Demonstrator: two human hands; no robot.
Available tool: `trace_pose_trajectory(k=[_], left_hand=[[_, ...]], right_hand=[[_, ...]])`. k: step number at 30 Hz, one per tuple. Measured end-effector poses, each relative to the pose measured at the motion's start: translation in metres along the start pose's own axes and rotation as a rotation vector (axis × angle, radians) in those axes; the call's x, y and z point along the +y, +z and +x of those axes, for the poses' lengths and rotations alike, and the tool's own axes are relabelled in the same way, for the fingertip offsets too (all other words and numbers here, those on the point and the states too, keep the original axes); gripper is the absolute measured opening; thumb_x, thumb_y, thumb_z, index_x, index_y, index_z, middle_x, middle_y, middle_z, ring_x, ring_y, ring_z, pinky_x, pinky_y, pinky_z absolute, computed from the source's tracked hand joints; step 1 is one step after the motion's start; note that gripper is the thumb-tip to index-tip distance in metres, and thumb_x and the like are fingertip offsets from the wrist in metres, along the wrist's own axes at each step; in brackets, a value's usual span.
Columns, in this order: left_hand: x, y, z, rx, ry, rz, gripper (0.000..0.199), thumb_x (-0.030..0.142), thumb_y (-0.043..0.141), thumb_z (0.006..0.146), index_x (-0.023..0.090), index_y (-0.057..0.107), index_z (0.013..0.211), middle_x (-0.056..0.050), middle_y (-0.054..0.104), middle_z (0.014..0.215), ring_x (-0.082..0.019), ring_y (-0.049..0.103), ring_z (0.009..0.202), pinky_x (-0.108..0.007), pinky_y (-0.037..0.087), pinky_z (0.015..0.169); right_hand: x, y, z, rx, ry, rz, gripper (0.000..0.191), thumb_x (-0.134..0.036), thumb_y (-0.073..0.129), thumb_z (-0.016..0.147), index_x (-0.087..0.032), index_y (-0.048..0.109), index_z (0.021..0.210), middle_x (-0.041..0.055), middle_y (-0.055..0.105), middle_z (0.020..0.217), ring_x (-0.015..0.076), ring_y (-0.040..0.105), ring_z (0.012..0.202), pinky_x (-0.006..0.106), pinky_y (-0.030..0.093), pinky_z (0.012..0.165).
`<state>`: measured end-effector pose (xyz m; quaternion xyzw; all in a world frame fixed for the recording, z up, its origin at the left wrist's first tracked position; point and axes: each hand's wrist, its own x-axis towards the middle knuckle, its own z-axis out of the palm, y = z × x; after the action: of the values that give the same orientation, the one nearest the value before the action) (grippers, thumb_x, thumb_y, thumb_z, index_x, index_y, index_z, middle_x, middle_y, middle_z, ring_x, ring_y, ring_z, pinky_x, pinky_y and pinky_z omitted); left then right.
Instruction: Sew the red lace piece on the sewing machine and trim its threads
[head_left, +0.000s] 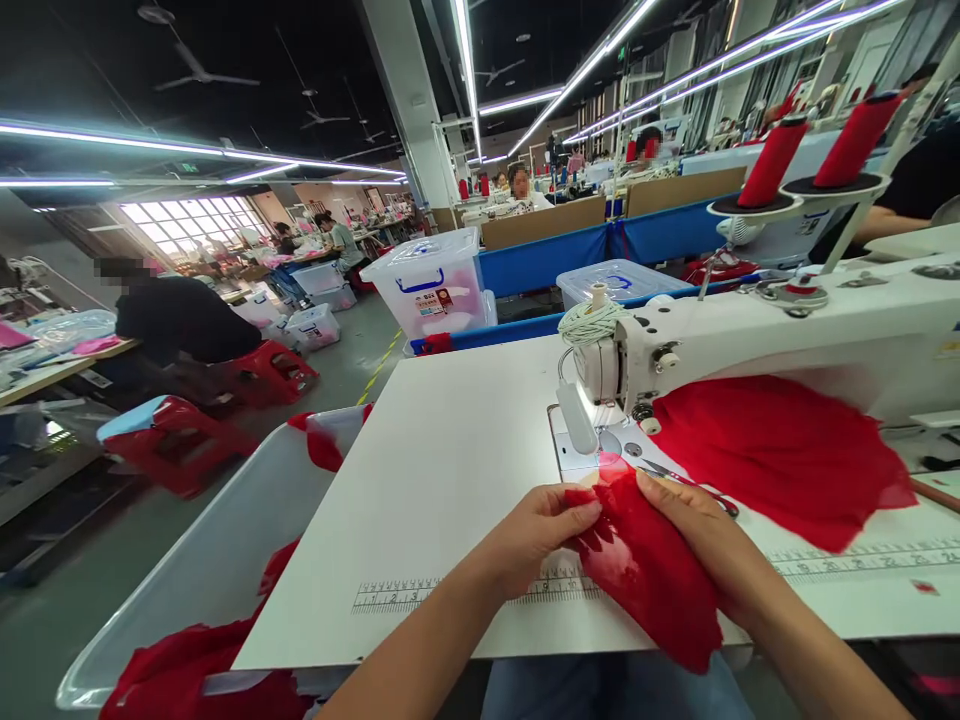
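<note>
In the head view, the red cloth (652, 575) is in both hands over the white table (450, 450), its top end at the machine's plate and its lower end hanging past the near edge. Taking this cloth as the clock's centre, the left hand (541, 528) is at 10 o'clock, thumb and forefinger pinching its upper edge. The right hand (690, 515) is at 1 o'clock, thumb pressed on the cloth, the other fingers mostly hidden behind it.

The scissors (729, 507) lie at 2 o'clock, partly covered by the right hand. Farther out at 2 is a larger red piece (780, 455), spread beneath the arm of the sewing machine (750, 325). Two red spools (776, 165) stand at 1 o'clock. A ruler (397, 596) runs along the table from 9 to 3. A lidded box (427, 290) sits at 11, and a bin (217, 555) of red fabric at 9.
</note>
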<state>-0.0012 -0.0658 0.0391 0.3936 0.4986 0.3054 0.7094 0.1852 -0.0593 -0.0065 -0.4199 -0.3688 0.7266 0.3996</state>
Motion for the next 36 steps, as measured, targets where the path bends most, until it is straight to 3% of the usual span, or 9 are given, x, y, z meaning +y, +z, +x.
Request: trace_pose_trajectory(k=[7,11,14,18,21,24,26,31,36], left_hand=[[0.004,-0.009,0.025,-0.086,-0.111,-0.056,0.05,0.042,0.094,0.05,0.011,0.07,0.081,-0.001,0.065,0.07,-0.006,0.054,0.059,-0.016,0.023,0.041],[0.006,-0.003,0.029,-0.131,-0.084,-0.145,0.052,0.032,0.095,0.047,0.009,0.071,0.087,-0.004,0.066,0.076,-0.009,0.063,0.069,-0.016,0.05,0.062],[0.005,0.001,0.03,-0.12,-0.048,-0.207,0.041,0.025,0.093,0.052,0.007,0.07,0.082,-0.005,0.066,0.079,-0.011,0.064,0.075,-0.022,0.055,0.079],[-0.001,0.003,0.034,-0.032,-0.022,-0.272,0.032,0.03,0.085,0.067,0.009,0.07,0.086,-0.006,0.067,0.083,-0.013,0.064,0.076,-0.023,0.058,0.07],[-0.005,0.002,0.036,0.05,0.016,-0.325,0.029,0.03,0.084,0.068,0.011,0.07,0.085,-0.006,0.068,0.085,-0.013,0.065,0.077,-0.022,0.059,0.067],[-0.006,0.001,0.036,0.1,0.056,-0.357,0.029,0.031,0.085,0.068,0.011,0.069,0.082,-0.007,0.069,0.087,-0.015,0.066,0.081,-0.026,0.061,0.071],[-0.006,0.001,0.035,0.112,0.078,-0.377,0.031,0.032,0.086,0.067,0.01,0.07,0.082,-0.008,0.07,0.087,-0.017,0.067,0.084,-0.029,0.061,0.075],[-0.005,0.002,0.034,0.094,0.093,-0.414,0.038,0.034,0.09,0.061,0.008,0.071,0.081,-0.009,0.07,0.085,-0.017,0.066,0.082,-0.032,0.06,0.08],[-0.008,0.003,0.034,0.121,0.109,-0.385,0.039,0.036,0.092,0.057,0.009,0.069,0.073,-0.006,0.067,0.077,-0.015,0.064,0.079,-0.029,0.06,0.076]], right_hand=[[-0.004,-0.015,0.024,0.161,-0.392,-0.56,0.064,-0.083,0.046,0.077,-0.02,0.047,0.065,0.0008,0.045,0.064,0.0175,0.043,0.063,0.029,0.038,0.057],[-0.006,-0.018,0.029,0.214,-0.474,-0.639,0.058,-0.076,0.043,0.083,-0.021,0.041,0.063,-0.001,0.036,0.062,0.0156,0.037,0.06,0.028,0.033,0.056],[-0.005,-0.018,0.029,0.253,-0.539,-0.714,0.052,-0.067,0.041,0.089,-0.022,0.042,0.064,-0.0009,0.038,0.061,0.0158,0.038,0.059,0.028,0.033,0.056],[0.001,-0.019,0.028,0.355,-0.654,-0.847,0.043,-0.057,0.043,0.091,-0.022,0.062,0.077,0.0029,0.058,0.069,0.0191,0.05,0.063,0.029,0.035,0.057],[0.006,-0.017,0.026,0.537,-0.926,-1.055,0.036,-0.043,0.042,0.098,-0.022,0.072,0.099,0.0057,0.068,0.091,0.0187,0.06,0.073,0.028,0.039,0.056],[0.008,-0.013,0.022,0.627,-1.153,-1.075,0.029,-0.031,0.045,0.1,-0.021,0.072,0.096,0.0062,0.067,0.096,0.0177,0.064,0.085,0.026,0.047,0.067],[0.007,-0.01,0.018,0.58,-1.067,-0.985,0.029,-0.039,0.047,0.1,-0.022,0.07,0.092,0.0042,0.068,0.092,0.0175,0.065,0.083,0.027,0.049,0.066],[0.011,-0.012,0.011,0.449,-0.45,-0.966,0.051,-0.074,0.056,0.077,-0.027,0.067,0.095,0.0014,0.071,0.083,0.0226,0.065,0.064,0.033,0.047,0.049],[0.019,-0.02,0.012,0.427,-0.605,-0.915,0.028,-0.049,0.05,0.088,-0.027,0.066,0.088,0.0014,0.071,0.092,0.022,0.067,0.081,0.032,0.051,0.066]])
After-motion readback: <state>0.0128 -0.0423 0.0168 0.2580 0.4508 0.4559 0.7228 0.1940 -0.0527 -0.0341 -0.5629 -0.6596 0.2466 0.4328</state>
